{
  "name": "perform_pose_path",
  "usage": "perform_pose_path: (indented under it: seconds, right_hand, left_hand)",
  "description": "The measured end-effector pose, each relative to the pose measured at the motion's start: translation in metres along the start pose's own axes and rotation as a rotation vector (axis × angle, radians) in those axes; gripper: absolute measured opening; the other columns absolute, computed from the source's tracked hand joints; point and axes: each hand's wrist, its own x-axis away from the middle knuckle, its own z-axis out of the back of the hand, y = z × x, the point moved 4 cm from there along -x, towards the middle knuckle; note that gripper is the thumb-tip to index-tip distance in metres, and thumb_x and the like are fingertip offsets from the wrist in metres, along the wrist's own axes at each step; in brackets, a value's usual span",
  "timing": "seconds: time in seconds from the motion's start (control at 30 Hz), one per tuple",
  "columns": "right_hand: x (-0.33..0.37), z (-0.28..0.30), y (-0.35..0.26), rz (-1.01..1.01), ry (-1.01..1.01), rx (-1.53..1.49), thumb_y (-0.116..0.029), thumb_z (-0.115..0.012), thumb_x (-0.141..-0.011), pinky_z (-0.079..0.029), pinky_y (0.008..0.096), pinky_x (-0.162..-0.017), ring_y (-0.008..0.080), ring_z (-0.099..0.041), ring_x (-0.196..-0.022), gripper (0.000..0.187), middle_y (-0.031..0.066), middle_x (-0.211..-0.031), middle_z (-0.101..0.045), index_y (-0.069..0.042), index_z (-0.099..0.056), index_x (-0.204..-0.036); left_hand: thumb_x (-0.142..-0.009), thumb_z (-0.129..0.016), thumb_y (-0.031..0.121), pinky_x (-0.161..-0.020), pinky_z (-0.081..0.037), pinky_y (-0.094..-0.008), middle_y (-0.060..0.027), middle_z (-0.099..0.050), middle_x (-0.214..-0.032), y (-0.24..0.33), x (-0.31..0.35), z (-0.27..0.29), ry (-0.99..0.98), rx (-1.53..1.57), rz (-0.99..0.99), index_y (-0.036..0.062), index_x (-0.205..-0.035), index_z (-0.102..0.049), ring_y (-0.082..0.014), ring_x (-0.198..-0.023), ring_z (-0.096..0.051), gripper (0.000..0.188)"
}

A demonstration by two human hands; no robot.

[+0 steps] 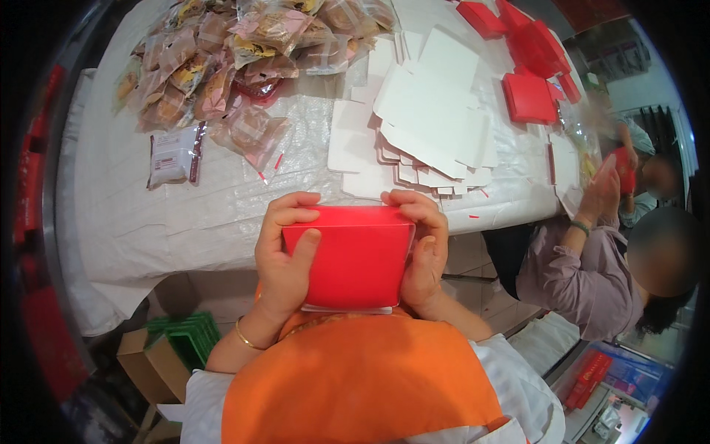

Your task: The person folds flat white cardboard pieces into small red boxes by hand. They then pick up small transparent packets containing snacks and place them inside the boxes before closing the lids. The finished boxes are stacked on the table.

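Observation:
Between both hands I hold a red cardboard box (pixel 349 259) just off the near table edge, above my orange apron. My left hand (pixel 285 248) grips its left side, thumb on the front face and fingers over the top edge. Around the right side and top corner curl the fingers of my right hand (pixel 425 248). A strip of white shows along the box's lower edge. Beyond it lies a stack of flat white carton blanks (pixel 436 103). To the left are a heap of wrapped pastries (pixel 251 44) and a white and maroon packet (pixel 174 155).
Several finished-looking red boxes (pixel 529 98) sit at the far right of the white-covered table (pixel 222 222). At right, a co-worker in a mauve sleeve (pixel 573 274) stands by the table; another hand there holds a red box. A brown carton (pixel 151 362) and green crate (pixel 192 337) stand below left.

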Motion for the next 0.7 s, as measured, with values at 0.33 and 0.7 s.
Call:
perform_pose_path:
  seconds: [0.33,0.7]
  right_hand:
    - [-0.0037,-0.0026,-0.0004,-0.037,-0.034,-0.013,-0.026,-0.037,-0.102,-0.041,0.0405,-0.098,0.0283,-0.051,-0.115,0.030,0.0188,-0.128,-0.044,-0.003,-0.048,-0.117]
    - [-0.0094,-0.0071,-0.0011,0.026,0.006,-0.084,-0.010,-0.047,-0.097,-0.043,0.0400,-0.095,0.0286,-0.056,-0.109,0.010,0.0184,-0.119,-0.049,-0.005,-0.044,-0.105]
  left_hand:
    - [-0.095,-0.052,0.018,-0.101,-0.036,-0.0363,-0.0169,-0.052,-0.122,-0.0021,0.0023,0.0002,0.031,0.035,0.015,0.0035,-0.109,-0.050,-0.0224,-0.113,-0.048,0.020]
    - [-0.092,-0.051,0.009,-0.100,-0.037,-0.0369,-0.0175,-0.053,-0.120,0.0019,0.0028,0.0020,0.044,0.015,-0.068,0.0030,-0.106,-0.049,-0.0243,-0.111,-0.050,0.016]
